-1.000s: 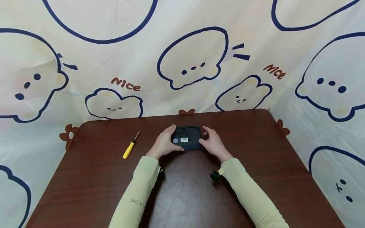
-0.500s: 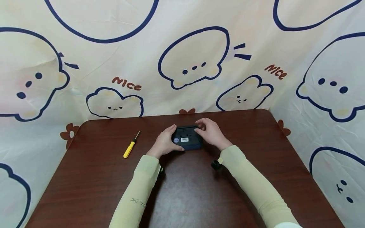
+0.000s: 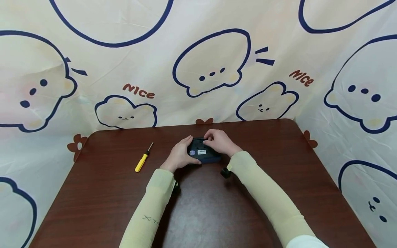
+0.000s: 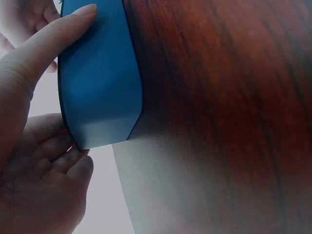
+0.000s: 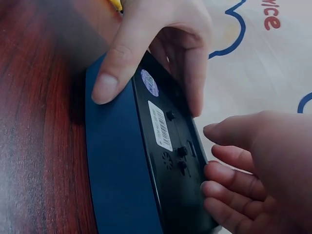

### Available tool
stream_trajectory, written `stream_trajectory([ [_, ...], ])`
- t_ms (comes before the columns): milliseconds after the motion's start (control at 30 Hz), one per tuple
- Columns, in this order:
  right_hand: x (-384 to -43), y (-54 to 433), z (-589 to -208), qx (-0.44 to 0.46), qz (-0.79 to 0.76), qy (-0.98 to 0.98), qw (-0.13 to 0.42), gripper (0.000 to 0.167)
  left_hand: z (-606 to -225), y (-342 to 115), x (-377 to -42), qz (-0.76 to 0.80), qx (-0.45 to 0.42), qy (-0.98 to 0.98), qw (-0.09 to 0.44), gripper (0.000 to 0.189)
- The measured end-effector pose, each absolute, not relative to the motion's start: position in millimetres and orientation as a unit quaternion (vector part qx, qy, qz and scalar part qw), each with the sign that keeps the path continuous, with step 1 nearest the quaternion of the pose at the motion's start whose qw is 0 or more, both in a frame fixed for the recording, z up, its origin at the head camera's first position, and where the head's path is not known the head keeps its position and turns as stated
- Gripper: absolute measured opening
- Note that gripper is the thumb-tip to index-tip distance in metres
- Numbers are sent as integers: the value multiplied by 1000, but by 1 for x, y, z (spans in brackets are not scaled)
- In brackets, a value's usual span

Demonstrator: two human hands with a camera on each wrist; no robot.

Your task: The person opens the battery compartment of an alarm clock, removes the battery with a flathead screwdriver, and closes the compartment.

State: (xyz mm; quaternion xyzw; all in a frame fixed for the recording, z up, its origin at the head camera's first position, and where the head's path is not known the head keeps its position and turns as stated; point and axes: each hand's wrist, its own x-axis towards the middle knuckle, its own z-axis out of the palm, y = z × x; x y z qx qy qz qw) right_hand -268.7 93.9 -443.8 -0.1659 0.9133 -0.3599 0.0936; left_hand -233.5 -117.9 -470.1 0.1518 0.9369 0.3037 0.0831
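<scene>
A box-shaped device [image 3: 211, 155] with dark blue sides and a black panel faces panel-up in the head view. Its panel carries a barcode label [image 5: 160, 126], a round purple sticker [image 5: 149, 83], small knobs and a slotted round grille. My left hand [image 3: 181, 155] grips its left end, the thumb pressed on the blue side [image 4: 100, 83] and the fingers behind the far edge. My right hand [image 3: 219, 142] is over the panel's far right part. In the right wrist view its fingers are loosely bent, fingertips right at the panel's far edge, with nothing visible between them and the thumb.
A yellow-handled screwdriver [image 3: 142, 160] lies on the brown wooden table [image 3: 198, 206], left of the left hand. Cream cloth [image 3: 198, 110] printed with cartoon animals hangs behind the table's far edge and along both sides.
My right hand has moved from the device's right end up and leftward, over the panel's far part. The left hand keeps its grip, and the device has stayed in place.
</scene>
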Motion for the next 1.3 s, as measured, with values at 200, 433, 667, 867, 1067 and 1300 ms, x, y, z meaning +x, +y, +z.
stream_trajectory([
  [200, -272, 85, -443, -179, -312, 926, 111, 25, -470, -116, -233, 304, 152, 936, 85, 115],
  [433, -275, 80, -443, -208, -264, 936, 108, 27, -468, -115, -232, 301, 153, 937, 84, 115],
  [667, -276, 78, -447, -191, -257, 941, 107, 29, -467, -115, -233, 302, 155, 937, 80, 114],
  [867, -280, 76, -449, -177, -260, 942, 114, 29, -467, -116, -233, 304, 155, 937, 79, 113],
  [1067, -283, 74, -452, -164, -259, 944, 124, 25, -468, -117, -233, 299, 155, 938, 82, 113],
  [1300, -285, 73, -456, -159, -269, 943, 117, 22, -466, -117, -232, 298, 159, 938, 77, 114],
])
